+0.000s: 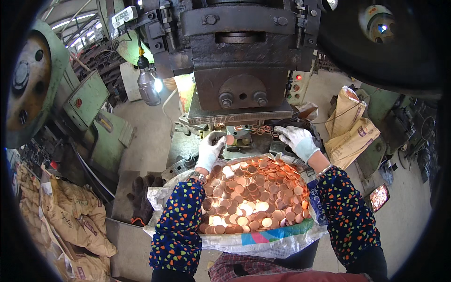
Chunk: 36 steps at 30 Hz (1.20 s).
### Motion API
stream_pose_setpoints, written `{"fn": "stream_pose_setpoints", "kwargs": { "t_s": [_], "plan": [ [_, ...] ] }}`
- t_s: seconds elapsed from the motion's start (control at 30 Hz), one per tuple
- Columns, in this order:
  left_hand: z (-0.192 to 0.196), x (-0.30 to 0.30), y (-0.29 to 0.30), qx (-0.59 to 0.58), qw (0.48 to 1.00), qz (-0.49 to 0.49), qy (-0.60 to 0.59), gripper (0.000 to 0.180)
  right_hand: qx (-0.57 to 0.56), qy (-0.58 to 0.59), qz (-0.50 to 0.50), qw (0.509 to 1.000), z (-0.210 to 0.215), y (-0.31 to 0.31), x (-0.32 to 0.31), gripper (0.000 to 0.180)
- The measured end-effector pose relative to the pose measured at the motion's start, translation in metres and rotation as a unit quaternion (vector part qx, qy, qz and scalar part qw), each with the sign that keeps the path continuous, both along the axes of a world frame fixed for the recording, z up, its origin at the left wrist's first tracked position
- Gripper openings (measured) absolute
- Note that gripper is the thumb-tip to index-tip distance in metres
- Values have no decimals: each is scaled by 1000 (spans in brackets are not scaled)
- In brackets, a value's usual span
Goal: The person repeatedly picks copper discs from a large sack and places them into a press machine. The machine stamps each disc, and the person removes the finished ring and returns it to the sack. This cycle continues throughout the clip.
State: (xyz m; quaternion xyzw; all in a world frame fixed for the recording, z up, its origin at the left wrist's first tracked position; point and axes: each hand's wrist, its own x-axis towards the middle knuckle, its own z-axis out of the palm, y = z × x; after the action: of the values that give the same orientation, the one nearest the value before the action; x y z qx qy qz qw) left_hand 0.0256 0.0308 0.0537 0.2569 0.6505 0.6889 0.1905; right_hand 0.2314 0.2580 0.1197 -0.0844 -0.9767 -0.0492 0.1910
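Note:
My left hand (pixel 211 148), in a white glove with darkened fingertips, pinches a round copper disc (pixel 230 140) in front of the press die. My right hand (pixel 297 140), also gloved, is closed on thin metal tweezers (pixel 253 129) that point left into the press opening. Several copper rings (pixel 264 129) lie by the tweezers; whether the tips grip one I cannot tell. Above both hands hangs the dark press ram (pixel 242 89), over the lower die (pixel 239 141). Between my forearms a white woven sack (pixel 225 244) lies spread, heaped with many copper discs (pixel 249 197).
A lit work lamp (pixel 149 87) hangs left of the ram. Dark gloves (pixel 143 197) lie on a metal plate at the left. Paper sacks stand at the lower left (pixel 75 216) and right (pixel 352 129). A large dark wheel (pixel 385 51) overhangs the upper right.

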Motion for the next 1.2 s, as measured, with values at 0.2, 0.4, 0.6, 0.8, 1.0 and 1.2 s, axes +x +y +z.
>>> {"fn": "stream_pose_setpoints", "kwargs": {
  "t_s": [0.2,0.4,0.6,0.8,1.0,1.2],
  "plan": [
    [-11,-15,37,-1,994,90,63,23,-29,18,-58,998,-4,17,-10,32],
    [-8,-18,65,-207,886,215,356,38,-172,37,11,984,-6,18,18,35],
    [-6,-17,72,-227,838,194,457,34,-170,-18,-2,985,-7,14,22,37],
    [-6,-14,68,-284,816,164,476,32,-149,-34,1,988,-5,9,12,34],
    [1,0,32,-182,889,114,404,20,-175,-45,39,983,-2,-8,23,32],
    [-3,21,-56,-319,898,-135,270,31,-278,-65,94,954,-21,-53,82,34]
  ]
}}
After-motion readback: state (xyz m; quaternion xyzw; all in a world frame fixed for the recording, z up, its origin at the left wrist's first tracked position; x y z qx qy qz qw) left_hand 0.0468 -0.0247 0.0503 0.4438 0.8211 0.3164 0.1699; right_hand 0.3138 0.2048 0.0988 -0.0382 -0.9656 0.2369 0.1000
